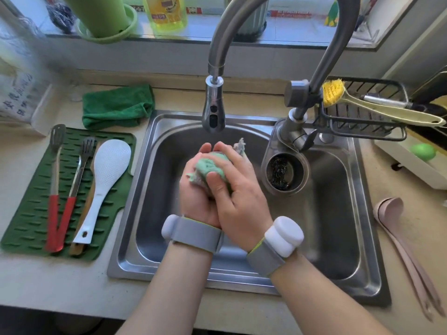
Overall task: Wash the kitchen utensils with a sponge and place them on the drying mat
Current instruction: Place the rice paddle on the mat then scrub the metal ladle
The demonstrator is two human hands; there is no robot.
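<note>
Over the steel sink [353,213], my left hand [197,197] and my right hand [238,189] both squeeze a green sponge [209,166] below the faucet head [212,112]. A grey scrap of the sponge sticks out past my right fingers. On the green drying mat [26,226] at the left lie two red-handled metal utensils [59,209], a white rice paddle [106,172] and a wooden utensil [78,247] mostly hidden beneath the paddle. Pink spoons [396,226] rest on the counter right of the sink.
A folded green cloth [118,107] lies behind the mat. A wire rack [362,119] at the back right carries a yellow brush [336,93]. The drain basket [283,171] sits in the sink's right side. A dish soap bottle [167,13] stands on the sill.
</note>
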